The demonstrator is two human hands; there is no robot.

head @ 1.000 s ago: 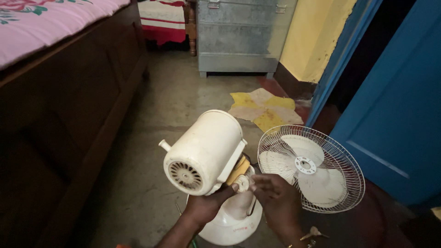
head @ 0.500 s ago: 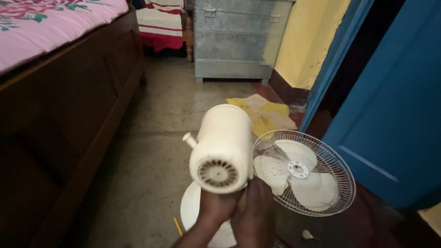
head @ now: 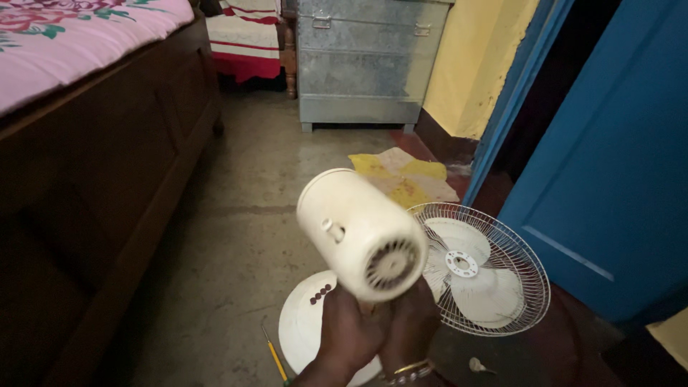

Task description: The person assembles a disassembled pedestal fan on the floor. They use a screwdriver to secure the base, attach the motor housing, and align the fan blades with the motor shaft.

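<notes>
Left hand [head: 349,331] and right hand [head: 410,324] are both gripping beneath the cream fan motor housing [head: 360,233], holding it tilted. Wire fan guard [head: 481,269] is lying just beside it on the floor [head: 236,215]

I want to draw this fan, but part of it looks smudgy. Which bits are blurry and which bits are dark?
In the head view, the cream motor housing is smeared by motion blur, and the left hand and right hand under it are dim; the wire grille is sharper; the wooden bed frame lies in deep shadow; the metal trunk is brightly lit.
</notes>
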